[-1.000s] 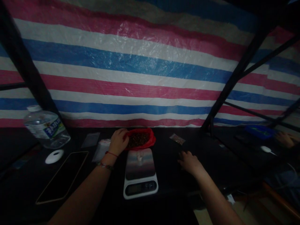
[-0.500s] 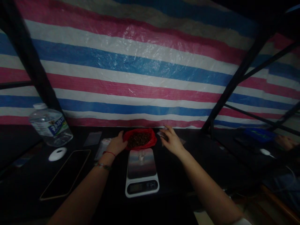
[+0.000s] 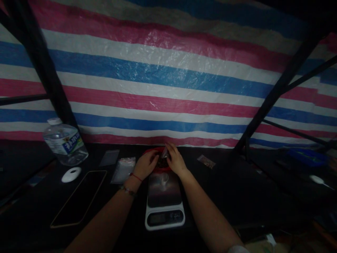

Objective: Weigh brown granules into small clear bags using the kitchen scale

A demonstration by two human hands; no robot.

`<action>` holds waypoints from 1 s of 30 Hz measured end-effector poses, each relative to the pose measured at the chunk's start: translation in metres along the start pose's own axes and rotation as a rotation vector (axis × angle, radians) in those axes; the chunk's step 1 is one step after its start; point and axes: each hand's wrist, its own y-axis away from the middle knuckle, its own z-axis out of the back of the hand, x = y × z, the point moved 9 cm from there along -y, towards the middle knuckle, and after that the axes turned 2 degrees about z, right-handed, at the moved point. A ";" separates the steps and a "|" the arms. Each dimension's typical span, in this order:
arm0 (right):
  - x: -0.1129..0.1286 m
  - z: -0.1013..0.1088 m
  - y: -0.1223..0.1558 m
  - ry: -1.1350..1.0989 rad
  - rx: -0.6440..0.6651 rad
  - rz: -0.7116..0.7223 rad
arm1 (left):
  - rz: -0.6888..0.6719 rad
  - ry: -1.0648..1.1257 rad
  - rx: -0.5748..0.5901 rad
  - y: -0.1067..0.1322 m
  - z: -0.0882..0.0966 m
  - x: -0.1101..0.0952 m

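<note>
A red plastic bag (image 3: pixel 149 151), spread open with small dark brown pieces (image 3: pixel 162 162) inside, lies behind a white digital scale (image 3: pixel 165 219). Over the left side of that bag is my left hand (image 3: pixel 146 163), its thumb and fingers curved and apart with nothing visible between them. My right hand (image 3: pixel 176 160) pinches a small clear plastic bag (image 3: pixel 165 153) above the brown pieces. On the scale's metal plate stands a small clear cup (image 3: pixel 164 179). A filled small clear packet (image 3: pixel 206 161) rests on the table to the right of my right hand.
Left of my left hand lie a stack of clear bags (image 3: pixel 123 169) and a single flat bag (image 3: pixel 109 157). Farther left are a phone (image 3: pixel 80 198), a white mouse (image 3: pixel 71 174) and a large water bottle (image 3: pixel 65 142). At far right is a blue tray (image 3: pixel 306 157).
My right hand has moved left, bringing the small clear bag over the red bag. My left hand has shifted in over the brown pieces. The filled packet at right is now uncovered.
</note>
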 end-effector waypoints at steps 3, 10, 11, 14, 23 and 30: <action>0.004 -0.009 0.002 -0.020 0.056 0.031 | -0.001 0.019 0.087 -0.009 -0.014 -0.005; 0.007 -0.005 0.005 -0.014 0.019 0.039 | 0.160 0.255 0.136 -0.024 -0.028 0.012; 0.004 -0.001 0.005 -0.008 -0.011 0.005 | 0.203 0.303 0.117 -0.024 -0.029 0.017; -0.001 0.008 0.008 0.004 -0.038 -0.064 | 0.308 0.425 0.100 -0.017 -0.036 0.028; 0.010 -0.001 0.011 0.026 0.151 -0.055 | 0.120 0.357 0.110 0.002 -0.033 0.010; 0.015 0.002 0.011 0.078 0.178 -0.034 | 0.036 0.264 0.075 0.003 -0.032 0.004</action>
